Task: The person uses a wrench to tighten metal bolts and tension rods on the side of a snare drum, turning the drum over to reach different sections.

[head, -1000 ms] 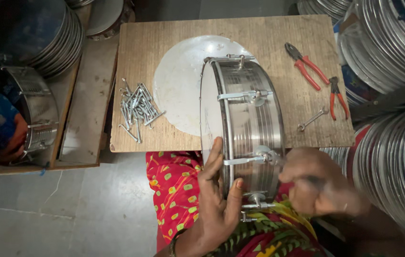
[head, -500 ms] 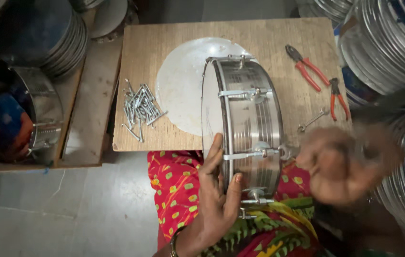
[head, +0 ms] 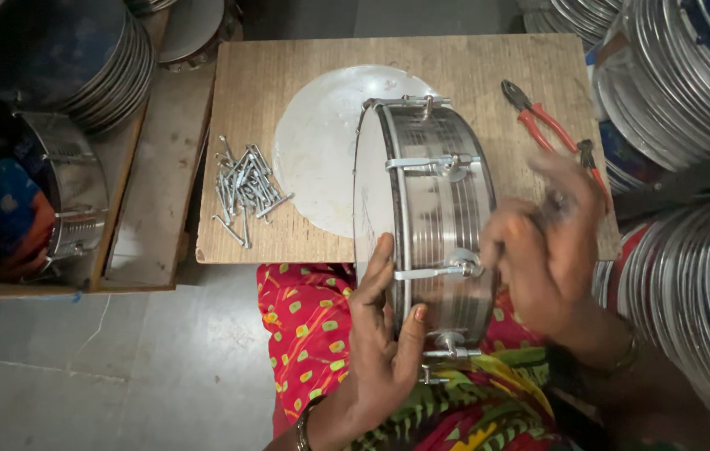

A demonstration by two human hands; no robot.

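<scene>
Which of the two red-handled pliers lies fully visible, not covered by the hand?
The farther, larger pliers; the smaller pair is partly behind the blurred right hand.

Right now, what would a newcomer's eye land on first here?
A shiny metal drum standing on edge at the board's near edge, steadied by the left hand while the blurred right hand works at its side. Left of it lies a pile of bolts; red pliers lie at the right.

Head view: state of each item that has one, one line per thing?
Metal drum: on edge, resting on the wooden board.
Left hand: gripping the drum's near rim.
Right hand: at the drum's side lug, blurred; whatever it holds is unclear.
Pliers: lying flat on the board, untouched.
Bolts: loose pile on the board.
Round white skin: flat under the drum.
</scene>
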